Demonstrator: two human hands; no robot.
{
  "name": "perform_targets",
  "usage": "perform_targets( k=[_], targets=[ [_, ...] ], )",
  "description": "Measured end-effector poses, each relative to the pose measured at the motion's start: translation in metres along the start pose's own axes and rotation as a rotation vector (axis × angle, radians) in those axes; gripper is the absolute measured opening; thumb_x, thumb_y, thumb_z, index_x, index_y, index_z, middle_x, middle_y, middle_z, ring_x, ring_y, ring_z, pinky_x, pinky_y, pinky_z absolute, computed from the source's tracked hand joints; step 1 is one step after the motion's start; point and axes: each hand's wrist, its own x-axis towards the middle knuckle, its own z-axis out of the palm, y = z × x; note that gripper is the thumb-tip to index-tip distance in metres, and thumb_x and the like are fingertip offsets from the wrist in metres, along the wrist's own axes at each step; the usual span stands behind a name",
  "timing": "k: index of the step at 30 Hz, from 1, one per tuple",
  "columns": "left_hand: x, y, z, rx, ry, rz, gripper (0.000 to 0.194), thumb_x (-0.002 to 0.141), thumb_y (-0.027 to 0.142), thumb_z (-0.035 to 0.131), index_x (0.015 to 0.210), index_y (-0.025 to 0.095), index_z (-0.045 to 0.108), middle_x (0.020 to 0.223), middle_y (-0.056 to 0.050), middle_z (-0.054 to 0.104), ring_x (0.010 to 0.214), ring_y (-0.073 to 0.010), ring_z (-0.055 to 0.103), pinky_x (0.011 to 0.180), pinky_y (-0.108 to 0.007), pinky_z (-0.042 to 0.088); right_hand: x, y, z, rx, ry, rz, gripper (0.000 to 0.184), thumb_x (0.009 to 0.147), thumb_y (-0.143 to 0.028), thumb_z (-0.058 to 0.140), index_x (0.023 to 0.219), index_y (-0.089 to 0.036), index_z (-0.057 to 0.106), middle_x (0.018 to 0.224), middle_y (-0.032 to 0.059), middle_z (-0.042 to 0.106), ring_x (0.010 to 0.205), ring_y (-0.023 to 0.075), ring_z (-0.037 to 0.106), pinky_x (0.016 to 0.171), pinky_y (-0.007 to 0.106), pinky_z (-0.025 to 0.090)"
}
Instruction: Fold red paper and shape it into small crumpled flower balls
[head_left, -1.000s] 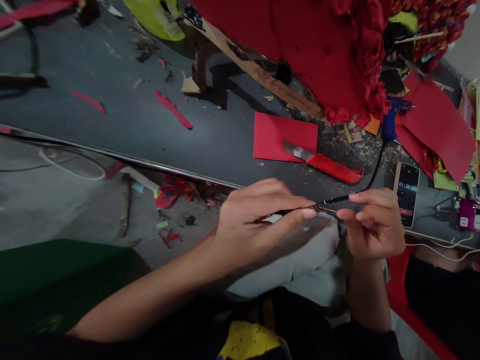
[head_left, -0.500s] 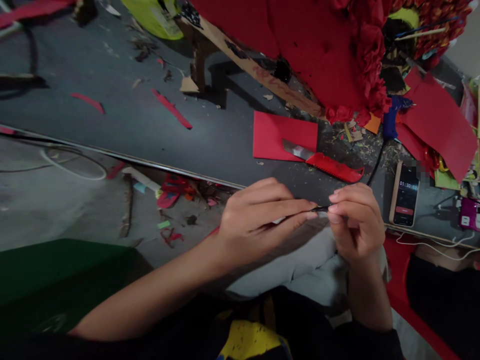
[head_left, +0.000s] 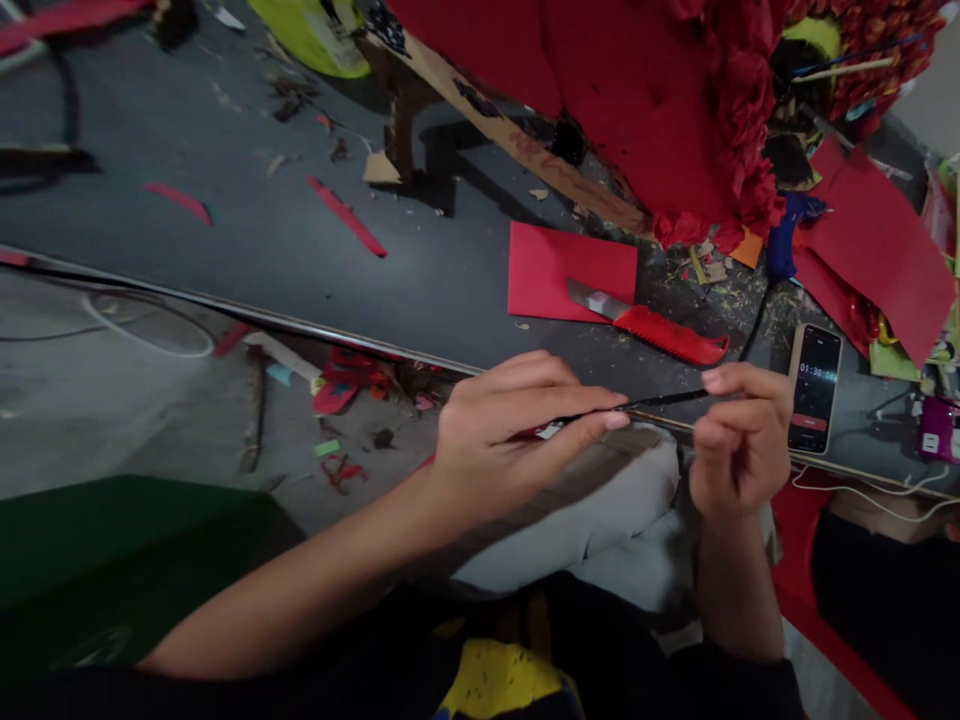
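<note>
Left hand (head_left: 504, 420) | pinches black strand (head_left: 667, 400) | thin, nearly straight

The black cord (head_left: 664, 400) looks like smooth, pliable plastic with a faint sheen. The bench (head_left: 247, 240) has a smooth, dull grey top and a shiny, metallic-looking edge strip (head_left: 322, 332). The utility knife (head_left: 669, 336) pairs a bare metal blade with a ridged, semi-glossy red plastic handle. Flat matt paper or card makes up the red rectangle (head_left: 544, 268), while the big red panel (head_left: 622, 120) is matt and smooth, its frill (head_left: 741, 110) rough, crumpled paper. The brown strip (head_left: 517, 145) looks like raw cardboard. The phone (head_left: 816, 385) has a glossy glass screen; the floor (head_left: 67, 410) looks like dull concrete; the pale trousers (head_left: 600, 520) are soft, creased cloth.
</note>
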Motion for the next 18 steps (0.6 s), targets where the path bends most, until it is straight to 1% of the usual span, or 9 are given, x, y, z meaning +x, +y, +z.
perform_targets(
  k=[1, 2, 3, 5, 7, 10, 12, 15, 18],
  targets=[
    [-0.0001, -0.0007, -0.0002, 0.015, 0.0, 0.01, 0.002, 0.083, 0.019, 0.067, 0.084, 0.019, 0.069, 0.063, 0.002, 0.063, 0.054, -0.0083, 0.055, 0.05, -0.02, 0.045, 0.0007, -0.0005, -0.001, -0.02, -0.018, -0.013, 0.006, 0.086, -0.026, 0.057, 0.081, -0.022, 0.057, 0.089, 0.002, 0.06, 0.083, 0.0171, 0.061, 0.075, 0.036, 0.05],
    [-0.0003, -0.0015, -0.0004, 0.033, 0.001, 0.026, 0.003, 0.083, 0.019, 0.067, 0.086, 0.02, 0.069, 0.063, 0.002, 0.063, 0.054, -0.0085, 0.055, 0.05, -0.021, 0.045, 0.0013, -0.0009, -0.0017, -0.033, -0.05, -0.024, 0.004, 0.084, -0.024, 0.06, 0.087, -0.022, 0.059, 0.092, 0.0024, 0.062, 0.086, 0.0172, 0.062, 0.076, 0.036, 0.05],
    [-0.0006, -0.0023, -0.0008, 0.055, 0.002, 0.05, 0.004, 0.083, 0.019, 0.068, 0.087, 0.02, 0.068, 0.064, 0.002, 0.062, 0.054, -0.0086, 0.055, 0.051, -0.022, 0.045, 0.0019, -0.0013, -0.0019, -0.04, -0.09, -0.03, 0.008, 0.083, -0.022, 0.061, 0.092, -0.023, 0.06, 0.093, 0.0019, 0.065, 0.085, 0.0166, 0.063, 0.079, 0.036, 0.049],
    [-0.0013, -0.004, -0.0016, 0.102, 0.01, 0.1, 0.006, 0.083, 0.019, 0.067, 0.09, 0.02, 0.067, 0.065, 0.002, 0.061, 0.056, -0.0088, 0.056, 0.053, -0.023, 0.046, 0.0027, -0.002, -0.0016, -0.041, -0.175, -0.033, 0.011, 0.086, -0.018, 0.058, 0.094, -0.024, 0.061, 0.087, -0.001, 0.069, 0.078, 0.0136, 0.064, 0.081, 0.036, 0.048],
    [-0.0015, -0.0051, -0.0022, 0.143, 0.013, 0.133, 0.008, 0.084, 0.019, 0.066, 0.092, 0.021, 0.065, 0.07, 0.002, 0.061, 0.059, -0.0094, 0.056, 0.055, -0.024, 0.047, 0.0029, -0.0025, -0.0009, -0.032, -0.22, -0.022, 0.012, 0.086, -0.015, 0.057, 0.093, -0.024, 0.062, 0.079, -0.0033, 0.069, 0.071, 0.0109, 0.064, 0.079, 0.033, 0.047],
    [-0.0006, -0.0055, -0.0022, 0.192, 0.018, 0.158, 0.01, 0.085, 0.023, 0.066, 0.094, 0.021, 0.064, 0.076, 0.0, 0.061, 0.064, -0.0102, 0.057, 0.058, -0.024, 0.049, 0.0026, -0.0034, -0.0002, -0.003, -0.207, -0.023, 0.011, 0.086, -0.014, 0.057, 0.092, -0.021, 0.062, 0.076, -0.0022, 0.069, 0.071, 0.0106, 0.063, 0.071, 0.029, 0.047],
    [0.0006, -0.0051, -0.0017, 0.23, 0.02, 0.194, 0.014, 0.084, 0.025, 0.066, 0.096, 0.018, 0.063, 0.079, -0.002, 0.062, 0.068, -0.011, 0.058, 0.06, -0.024, 0.051, 0.0026, -0.0039, -0.0002, -0.012, -0.183, -0.031, 0.01, 0.086, -0.014, 0.057, 0.091, -0.021, 0.062, 0.074, -0.0018, 0.068, 0.07, 0.0109, 0.062, 0.069, 0.029, 0.047],
    [0.0022, -0.0032, -0.0011, 0.281, 0.037, 0.257, 0.017, 0.084, 0.022, 0.067, 0.098, 0.013, 0.063, 0.082, -0.005, 0.064, 0.072, -0.0126, 0.06, 0.064, -0.025, 0.053, 0.0025, -0.0049, -0.0005, -0.035, -0.157, -0.047, 0.01, 0.086, -0.013, 0.056, 0.091, -0.021, 0.062, 0.073, -0.0017, 0.068, 0.069, 0.0111, 0.062, 0.067, 0.028, 0.048],
    [0.0037, -0.0004, -0.0012, 0.308, 0.066, 0.287, 0.015, 0.084, 0.018, 0.067, 0.098, 0.014, 0.063, 0.084, -0.005, 0.065, 0.076, -0.0136, 0.062, 0.066, -0.026, 0.054, 0.0016, -0.0056, -0.0006, -0.071, -0.168, -0.059, 0.012, 0.085, -0.012, 0.058, 0.091, -0.021, 0.062, 0.074, -0.0015, 0.068, 0.069, 0.0112, 0.062, 0.066, 0.028, 0.048]
  ],
)
